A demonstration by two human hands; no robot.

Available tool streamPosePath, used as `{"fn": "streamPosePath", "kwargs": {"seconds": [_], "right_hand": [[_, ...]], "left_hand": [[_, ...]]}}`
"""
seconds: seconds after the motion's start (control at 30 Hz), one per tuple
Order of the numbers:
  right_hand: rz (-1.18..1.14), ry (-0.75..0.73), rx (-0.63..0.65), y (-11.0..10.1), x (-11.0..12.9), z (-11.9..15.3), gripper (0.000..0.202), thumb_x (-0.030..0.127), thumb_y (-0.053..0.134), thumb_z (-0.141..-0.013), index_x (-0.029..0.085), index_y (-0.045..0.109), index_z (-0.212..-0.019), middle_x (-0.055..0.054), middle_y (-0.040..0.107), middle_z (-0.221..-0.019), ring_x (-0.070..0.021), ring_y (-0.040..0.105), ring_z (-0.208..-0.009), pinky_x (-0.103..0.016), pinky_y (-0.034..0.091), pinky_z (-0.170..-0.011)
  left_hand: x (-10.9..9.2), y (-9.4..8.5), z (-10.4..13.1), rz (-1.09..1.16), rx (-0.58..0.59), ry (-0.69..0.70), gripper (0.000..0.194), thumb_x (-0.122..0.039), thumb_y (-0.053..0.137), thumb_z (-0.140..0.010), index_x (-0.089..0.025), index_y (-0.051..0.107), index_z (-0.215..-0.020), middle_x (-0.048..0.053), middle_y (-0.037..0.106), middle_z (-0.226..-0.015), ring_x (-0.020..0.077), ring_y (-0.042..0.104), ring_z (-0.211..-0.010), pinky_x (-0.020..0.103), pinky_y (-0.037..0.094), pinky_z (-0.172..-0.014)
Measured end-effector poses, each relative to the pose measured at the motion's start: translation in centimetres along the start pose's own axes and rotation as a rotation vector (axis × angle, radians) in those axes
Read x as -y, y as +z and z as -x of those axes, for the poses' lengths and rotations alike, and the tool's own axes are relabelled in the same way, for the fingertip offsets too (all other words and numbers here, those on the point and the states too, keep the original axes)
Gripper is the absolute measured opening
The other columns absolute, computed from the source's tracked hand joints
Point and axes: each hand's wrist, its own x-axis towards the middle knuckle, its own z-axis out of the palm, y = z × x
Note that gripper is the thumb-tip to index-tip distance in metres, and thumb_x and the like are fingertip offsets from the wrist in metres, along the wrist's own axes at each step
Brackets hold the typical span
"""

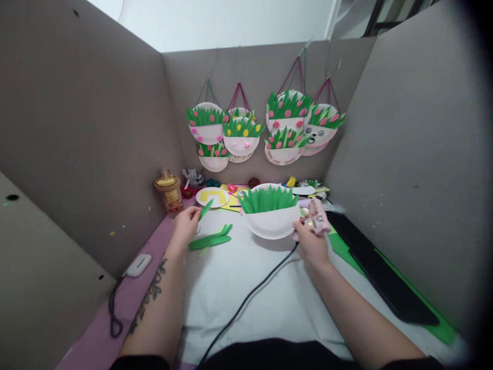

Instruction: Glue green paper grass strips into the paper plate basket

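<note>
A white paper plate pocket (271, 224) filled with pointed green paper leaves (268, 200) is tilted up over the middle of the table. My right hand (311, 243) grips its right edge with closed fingers, right beside a pink glue gun (318, 218) with a black cord. At the left, my left hand (187, 221) pinches a single green paper leaf (206, 208). Below that hand, a small pile of green paper strips (211, 240) lies on the white table cover.
Finished plate pockets (208, 134) hang on the back panel. A brown cup (169, 194) and a plate with yellow pieces (212, 197) stand at the back left. A white case (139, 264) lies left, a black board (385, 272) right.
</note>
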Motion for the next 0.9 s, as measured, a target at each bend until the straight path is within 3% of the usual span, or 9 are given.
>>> {"fn": "streamPosePath", "kwargs": {"seconds": [0.13,0.27,0.33,0.43,0.5,0.57,0.63,0.73,0.9], "right_hand": [[-0.018,0.036,0.014,0.1,0.0,0.0,0.028,0.028,0.075,-0.055,0.017,0.057,-0.074,0.003,0.058,-0.069,-0.0109,0.055,-0.061,-0.02,0.044,-0.05],[-0.021,0.043,0.027,0.1,-0.3,0.2,0.028,0.028,0.075,-0.056,0.018,0.058,-0.076,0.003,0.059,-0.072,-0.0093,0.055,-0.06,-0.019,0.043,-0.051],[-0.034,0.059,0.026,0.1,-0.3,0.2,0.028,0.028,0.075,-0.056,0.018,0.058,-0.076,0.004,0.058,-0.071,-0.0092,0.054,-0.059,-0.019,0.042,-0.05],[-0.057,0.08,0.033,0.2,0.0,0.2,0.028,0.027,0.075,-0.056,0.017,0.058,-0.076,0.004,0.057,-0.069,-0.0082,0.053,-0.056,-0.018,0.041,-0.048],[-0.085,0.102,0.033,0.3,0.2,0.3,0.029,0.025,0.075,-0.055,0.017,0.058,-0.077,0.004,0.058,-0.071,-0.008,0.053,-0.058,-0.017,0.041,-0.048],[-0.103,0.113,0.03,0.3,0.3,0.3,0.031,0.025,0.075,-0.053,0.017,0.058,-0.078,0.003,0.059,-0.074,-0.0087,0.055,-0.062,-0.017,0.043,-0.051],[-0.089,0.112,0.036,0.3,0.3,0.3,0.032,0.026,0.076,-0.053,0.017,0.058,-0.078,0.003,0.06,-0.075,-0.0099,0.057,-0.064,-0.018,0.045,-0.053],[-0.09,0.112,0.035,0.3,0.3,0.4,0.032,0.026,0.076,-0.053,0.017,0.058,-0.078,0.002,0.06,-0.075,-0.0107,0.058,-0.066,-0.019,0.046,-0.056],[-0.09,0.147,0.021,0.4,0.3,0.4,0.035,0.027,0.076,-0.051,0.017,0.059,-0.08,0.001,0.061,-0.076,-0.0123,0.059,-0.067,-0.02,0.047,-0.054]], "left_hand": [[0.3,1.9,0.0,-0.231,0.21,0.02,0.023,-0.032,0.052,-0.078,-0.021,0.071,-0.085,0.004,0.071,-0.084,0.0196,0.06,-0.078,0.026,0.041,-0.068],[-0.4,3.2,-0.1,-0.339,0.207,0.012,0.03,-0.029,0.051,-0.08,-0.019,0.068,-0.103,0.008,0.069,-0.103,0.0209,0.061,-0.09,0.028,0.043,-0.076],[-0.8,3.2,0.0,-0.384,0.226,0.056,0.028,-0.026,0.05,-0.08,-0.018,0.069,-0.1,0.009,0.068,-0.104,0.0207,0.06,-0.092,0.028,0.042,-0.079],[-1.2,2.5,0.7,-0.423,0.427,0.128,0.023,-0.032,0.053,-0.077,-0.021,0.069,-0.091,0.005,0.07,-0.096,0.02,0.061,-0.087,0.026,0.042,-0.072],[-1.3,2.0,1.3,-0.471,0.583,0.137,0.029,-0.037,0.062,-0.07,-0.023,0.067,-0.094,0.004,0.069,-0.094,0.0205,0.062,-0.085,0.025,0.041,-0.067],[-1.3,1.7,1.8,-0.525,0.661,0.119,0.036,-0.038,0.067,-0.063,-0.022,0.065,-0.096,0.004,0.069,-0.094,0.0208,0.061,-0.083,0.024,0.04,-0.064],[-1.2,1.6,1.9,-0.533,0.652,0.1,0.028,-0.034,0.064,-0.065,-0.022,0.065,-0.091,0.004,0.069,-0.089,0.0196,0.061,-0.08,0.023,0.038,-0.061],[-0.9,1.5,1.4,-0.413,0.535,0.1,0.015,-0.028,0.056,-0.071,-0.02,0.065,-0.081,0.004,0.069,-0.081,0.0173,0.061,-0.074,0.023,0.037,-0.059],[-0.1,1.3,0.3,-0.219,0.367,0.026,0.019,-0.027,0.054,-0.073,-0.017,0.063,-0.086,0.003,0.067,-0.073,0.0168,0.06,-0.067,0.024,0.039,-0.058]]}}
